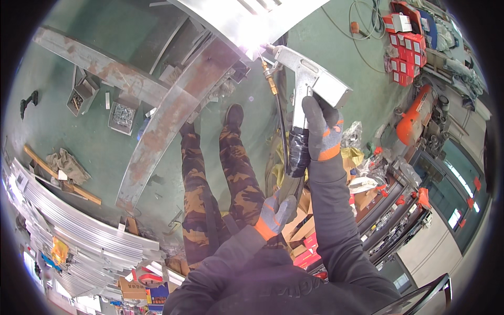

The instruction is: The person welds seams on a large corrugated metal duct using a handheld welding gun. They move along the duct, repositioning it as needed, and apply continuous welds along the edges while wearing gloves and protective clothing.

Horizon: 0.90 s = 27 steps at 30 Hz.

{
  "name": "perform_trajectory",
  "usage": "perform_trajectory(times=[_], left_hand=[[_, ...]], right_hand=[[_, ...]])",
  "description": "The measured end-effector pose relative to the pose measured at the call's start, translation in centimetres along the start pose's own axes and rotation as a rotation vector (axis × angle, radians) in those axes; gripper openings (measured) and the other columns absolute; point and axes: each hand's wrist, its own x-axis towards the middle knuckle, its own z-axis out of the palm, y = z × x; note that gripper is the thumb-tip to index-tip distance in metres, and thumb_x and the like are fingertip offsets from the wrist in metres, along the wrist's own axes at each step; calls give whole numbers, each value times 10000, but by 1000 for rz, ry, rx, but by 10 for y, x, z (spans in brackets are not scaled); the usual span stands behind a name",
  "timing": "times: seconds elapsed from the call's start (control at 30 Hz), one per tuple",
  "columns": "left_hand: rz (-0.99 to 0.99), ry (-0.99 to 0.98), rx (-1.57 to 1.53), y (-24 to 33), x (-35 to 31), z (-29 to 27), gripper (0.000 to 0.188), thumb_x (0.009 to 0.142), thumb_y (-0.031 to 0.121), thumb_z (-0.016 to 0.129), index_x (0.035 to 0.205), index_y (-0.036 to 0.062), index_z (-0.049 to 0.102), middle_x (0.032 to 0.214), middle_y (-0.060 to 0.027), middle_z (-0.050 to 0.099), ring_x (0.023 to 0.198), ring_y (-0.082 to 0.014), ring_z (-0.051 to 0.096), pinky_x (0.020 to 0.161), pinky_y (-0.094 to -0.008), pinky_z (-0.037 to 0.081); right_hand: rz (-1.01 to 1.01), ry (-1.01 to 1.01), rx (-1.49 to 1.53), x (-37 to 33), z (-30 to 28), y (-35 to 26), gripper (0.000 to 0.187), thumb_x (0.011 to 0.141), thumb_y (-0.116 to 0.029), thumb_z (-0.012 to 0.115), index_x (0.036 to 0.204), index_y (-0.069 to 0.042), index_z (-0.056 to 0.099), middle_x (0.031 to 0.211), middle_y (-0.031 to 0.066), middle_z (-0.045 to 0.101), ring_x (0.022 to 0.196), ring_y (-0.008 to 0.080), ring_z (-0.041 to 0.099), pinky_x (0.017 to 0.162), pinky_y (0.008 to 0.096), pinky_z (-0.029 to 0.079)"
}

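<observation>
My right hand (321, 128), in a grey and orange glove, is closed round the handle of a silver handheld welding gun (307, 71). Black tape wraps the lower grip. The gun's nozzle points up and left, where a white glare (252, 44) sits at the lower corner of a bright metal sheet (220, 16); the glare hides the exact contact. Beside the gun runs a black wire-feed tube with a brass fitting (270, 81). Lower down, my left hand (275, 214), gloved alike, is closed round the thick cable (290, 186) below the grip.
A curved, rust-stained metal beam (157, 134) lies left of my legs. Farther left are metal boxes of small parts (123, 116) and stacked metal profiles (79, 226). At right stand red boxes (407, 58), an orange tank (413, 115) and a cluttered rack (388, 226).
</observation>
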Motion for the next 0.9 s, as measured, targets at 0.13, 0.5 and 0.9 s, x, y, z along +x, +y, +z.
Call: perform_trajectory(times=[0.13,0.5,0.9], left_hand=[[23,34,10,-10,-2,-1,386,942,278,516,1220,11,514,873,-25,575,750,-94,513,665,-262,435],[80,45,58,-24,-4,-5,388,939,296,505,1169,-16,533,821,-69,592,719,-129,537,651,-303,456],[42,46,11,-40,-8,-6,393,937,337,505,1133,-2,543,771,-54,576,671,-117,516,608,-298,444]], right_hand=[[-28,2,-54,-2,-2,3,303,889,-208,626,1017,65,602,856,62,624,748,96,515,641,281,451],[-37,3,-104,-6,-5,9,323,880,-247,630,981,59,607,814,65,624,689,114,546,596,278,461],[-64,-11,-75,-14,-5,13,407,865,-299,630,1096,31,578,883,95,644,650,155,635,553,268,511]])
